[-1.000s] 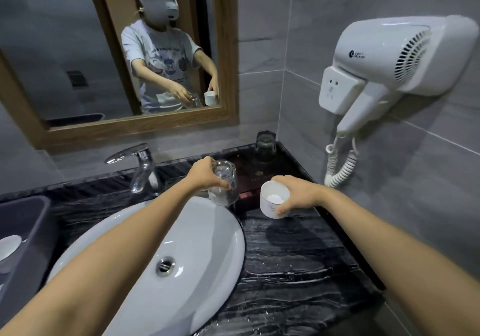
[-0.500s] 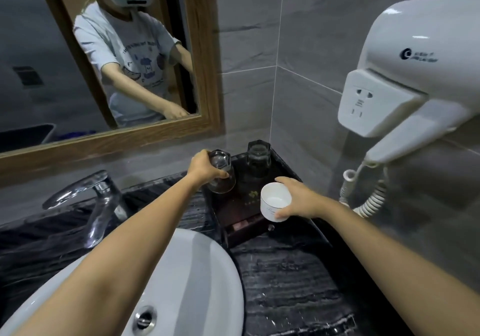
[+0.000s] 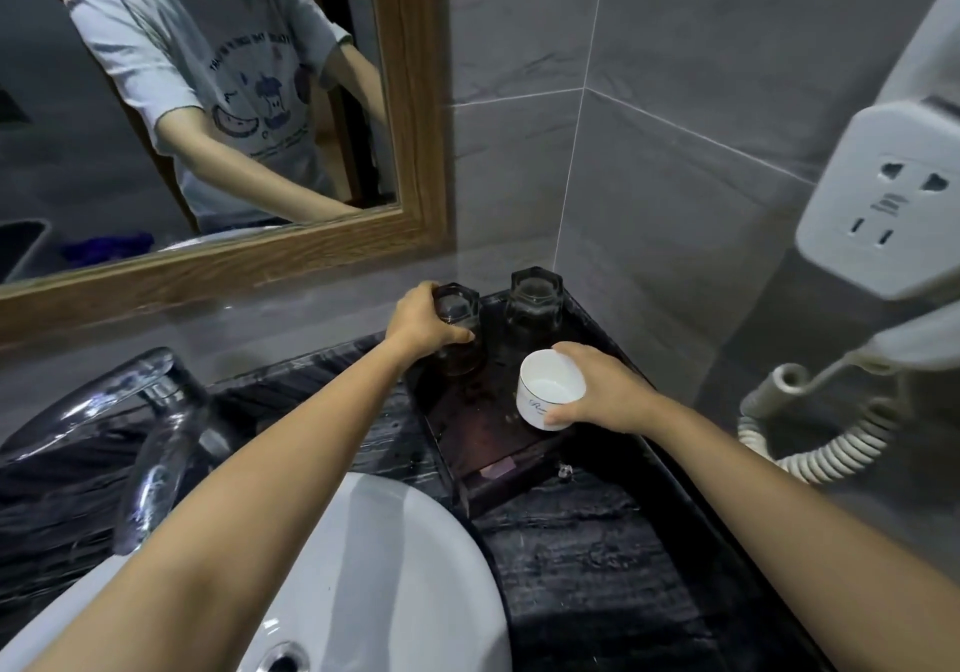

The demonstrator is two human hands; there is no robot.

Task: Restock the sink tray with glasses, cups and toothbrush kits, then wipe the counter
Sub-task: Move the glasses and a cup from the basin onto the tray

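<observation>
1. Grey tiles (image 3: 675, 204) stand behind the black stone bench (image 3: 597, 567) and its dark wooden tray (image 3: 493, 463).
2. Left hand (image 3: 421, 320) grips a clear glass (image 3: 460, 344) at the tray's back.
3. Right hand (image 3: 602, 391) holds a small white cup (image 3: 548, 398) over the tray.

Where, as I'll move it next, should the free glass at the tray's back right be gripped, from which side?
Probably from above, fingers on opposite facets near the hexagonal top of the free glass: it stands upright, walls close behind and right, the held glass left, the white cup in front.
</observation>
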